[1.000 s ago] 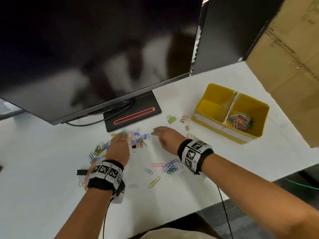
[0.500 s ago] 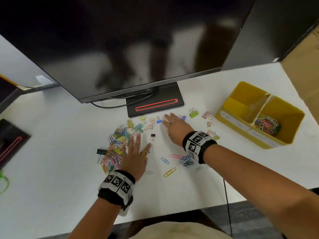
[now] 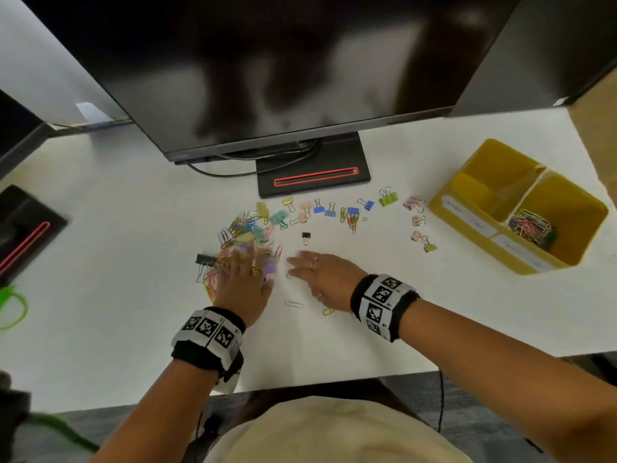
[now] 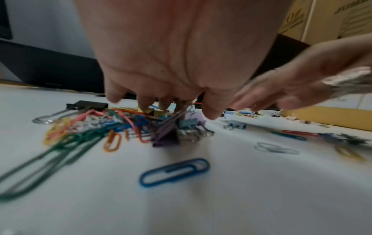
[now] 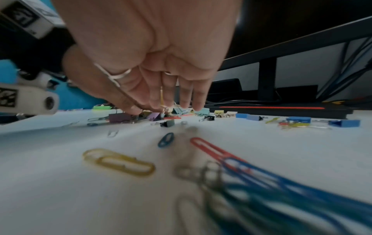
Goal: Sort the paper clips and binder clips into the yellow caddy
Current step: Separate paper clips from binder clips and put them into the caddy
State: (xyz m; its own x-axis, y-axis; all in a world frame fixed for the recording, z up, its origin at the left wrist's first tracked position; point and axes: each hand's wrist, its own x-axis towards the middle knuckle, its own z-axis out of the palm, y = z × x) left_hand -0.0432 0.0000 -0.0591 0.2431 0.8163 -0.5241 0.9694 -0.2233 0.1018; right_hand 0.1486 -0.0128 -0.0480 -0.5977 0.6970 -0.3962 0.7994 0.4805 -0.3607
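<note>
Yellow caddy sits near the counter's right edge; left hand and right hand rest mid-counter, fingers straight and apart, over scattered clips.

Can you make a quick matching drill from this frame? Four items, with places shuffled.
Items:
1. green binder clip
2. large black binder clip
3. white paper clip
4. loose pile of coloured paper clips

Places:
A. inside the right-hand compartment of the yellow caddy
B. on the desk between the two wrists, near the desk's front edge
C. just left of the left hand, at the edge of the clip heap
D. on the desk right of the monitor base, towards the caddy

Pairs: 1-D, 2-C, 3-B, 4-A
</note>
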